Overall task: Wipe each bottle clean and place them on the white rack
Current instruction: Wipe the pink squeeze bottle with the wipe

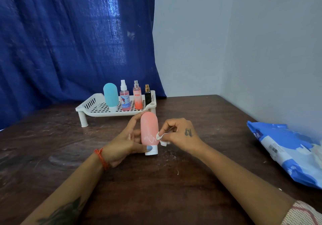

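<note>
1. While the left hand (122, 142) grips the pink bottle (149, 130) from its left side, thumb across the white cap (152, 150) at the bottom, the bottle stands cap-down, upright, at mid-table, just in front of the white rack (97, 107).
2. Right hand (181, 135) pinches a small white wipe (163, 138) between fingertips and holds it against the bottle's lower right side. White squiggly smear shows on the pink body near the wipe.
3. Can't tell if the cap touches the table (156, 190) or sits just above it.
4. Rack stands on short legs at the back of the dark wooden table, in front of a blue curtain (69, 41).
5. On the rack, left to right: teal bottle (110, 94) cap-down, clear spray bottle (124, 97) with pink liquid, orange-pink spray bottle (137, 96), small black spray bottle (148, 94) with gold collar. All four upright, in one row toward the rack's right half.
6. Left half of the rack shows bare perforated floor.
7. Blue-and-white wipes pack (287, 151) lies flat at the table's right edge, well apart from the hands.
8. Red thread band (102, 158) on the left wrist; patterned sleeve (303, 214) on the right arm.
</note>
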Tool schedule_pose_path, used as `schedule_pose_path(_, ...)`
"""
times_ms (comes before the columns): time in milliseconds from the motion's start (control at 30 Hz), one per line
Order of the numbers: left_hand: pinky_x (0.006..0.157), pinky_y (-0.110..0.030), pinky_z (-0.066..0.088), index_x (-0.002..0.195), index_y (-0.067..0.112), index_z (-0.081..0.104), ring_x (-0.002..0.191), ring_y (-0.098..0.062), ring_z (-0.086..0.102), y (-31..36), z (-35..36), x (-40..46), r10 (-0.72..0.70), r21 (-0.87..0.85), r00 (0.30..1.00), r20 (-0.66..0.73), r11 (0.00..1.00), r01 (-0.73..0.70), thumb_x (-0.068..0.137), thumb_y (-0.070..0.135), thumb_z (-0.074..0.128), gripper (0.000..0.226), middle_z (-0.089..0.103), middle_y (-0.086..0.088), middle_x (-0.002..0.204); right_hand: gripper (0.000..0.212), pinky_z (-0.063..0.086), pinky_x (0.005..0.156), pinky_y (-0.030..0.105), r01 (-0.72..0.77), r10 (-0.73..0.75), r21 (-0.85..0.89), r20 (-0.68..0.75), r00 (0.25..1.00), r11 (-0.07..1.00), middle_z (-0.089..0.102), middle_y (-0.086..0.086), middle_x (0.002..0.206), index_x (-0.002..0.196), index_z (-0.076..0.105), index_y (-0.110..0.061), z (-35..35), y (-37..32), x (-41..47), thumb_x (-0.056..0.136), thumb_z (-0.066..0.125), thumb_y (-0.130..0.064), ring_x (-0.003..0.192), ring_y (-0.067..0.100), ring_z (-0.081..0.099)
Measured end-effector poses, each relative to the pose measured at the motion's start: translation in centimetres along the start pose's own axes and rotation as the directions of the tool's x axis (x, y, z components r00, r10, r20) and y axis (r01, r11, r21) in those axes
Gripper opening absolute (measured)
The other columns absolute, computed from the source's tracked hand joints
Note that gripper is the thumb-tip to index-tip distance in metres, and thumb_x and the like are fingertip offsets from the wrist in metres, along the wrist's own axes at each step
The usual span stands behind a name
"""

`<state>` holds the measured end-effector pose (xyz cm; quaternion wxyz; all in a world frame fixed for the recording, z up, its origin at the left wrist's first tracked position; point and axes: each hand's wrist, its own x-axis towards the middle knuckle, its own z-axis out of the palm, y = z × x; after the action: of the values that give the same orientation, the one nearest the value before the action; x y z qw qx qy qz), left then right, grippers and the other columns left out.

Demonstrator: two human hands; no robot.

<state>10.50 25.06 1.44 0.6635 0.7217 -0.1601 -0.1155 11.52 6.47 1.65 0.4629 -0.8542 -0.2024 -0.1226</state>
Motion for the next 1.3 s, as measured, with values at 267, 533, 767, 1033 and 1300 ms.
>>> schedule_pose_path(267, 0.085, -0.039, 0.056, 0.133, 0.048, 0.028, 0.108, -0.026, 0.064, -0.10, -0.06, 0.14, 0.002, -0.001, 1.000, 0.009, 1.000, -0.002, 0.069, -0.017, 0.066, 0.099, 0.059, -0.012, 0.125, 0.011, 0.051, 0.069, 0.017, 0.023, -0.019, 0.033, -0.129, 0.991, 0.999, 0.065, -0.012, 0.080, 0.077, 0.067, -0.025, 0.42, -0.04, 0.08, 0.078, 0.071, -0.015, 0.077, 0.005, 0.061)
schedule_pose_path(533, 0.086, -0.039, 0.055, 0.131, 0.050, 0.030, 0.111, -0.029, 0.062, -0.22, -0.23, 0.25, -0.005, 0.009, 1.000, 0.006, 1.000, 0.005, 0.067, -0.015, 0.069, 0.099, 0.057, -0.012, 0.127, 0.026, 0.050, 0.061, 0.014, -0.002, 0.000, 0.017, 0.098, 0.995, 1.000, 0.065, -0.011, 0.064, 0.060, 0.068, -0.021, -0.34, -0.42, -0.02, 0.070, 0.070, 0.003, 0.061, -0.001, 0.061)
schedule_pose_path(767, 0.087, -0.039, 0.055, 0.135, 0.048, 0.026, 0.111, -0.027, 0.062, -0.18, -0.19, 0.15, -0.005, 0.019, 1.000, 0.003, 1.000, 0.005, 0.068, -0.013, 0.070, 0.100, 0.058, -0.009, 0.125, 0.014, 0.045, 0.064, 0.012, -0.005, 0.002, -0.040, -0.078, 0.997, 0.999, 0.061, -0.017, 0.071, 0.070, 0.067, -0.023, 0.45, -0.08, -0.09, 0.075, 0.072, -0.010, 0.070, 0.001, 0.059)
schedule_pose_path(1033, 0.084, -0.037, 0.056, 0.129, 0.049, 0.030, 0.103, -0.022, 0.066, 0.05, 0.08, -0.05, 0.015, 0.040, 1.000, -0.014, 0.999, -0.014, 0.071, -0.016, 0.067, 0.094, 0.060, -0.009, 0.121, 0.013, 0.040, 0.059, 0.005, 0.106, -0.106, -0.010, 0.012, 0.994, 0.994, 0.060, -0.018, 0.071, 0.072, 0.073, -0.018, 0.02, -0.49, -0.19, 0.072, 0.072, -0.005, 0.069, -0.001, 0.056)
schedule_pose_path(1300, 0.093, -0.042, 0.052, 0.133, 0.050, 0.027, 0.114, -0.026, 0.060, 0.03, 0.11, -0.01, 0.009, 0.049, 1.000, -0.015, 0.999, -0.009, 0.066, -0.011, 0.072, 0.101, 0.052, -0.006, 0.130, 0.017, 0.041, 0.055, 0.008, 0.035, -0.036, -0.067, -0.011, 0.999, 0.997, 0.061, -0.014, 0.065, 0.065, 0.069, -0.021, 0.12, -0.30, -0.13, 0.069, 0.074, -0.005, 0.061, 0.000, 0.057)
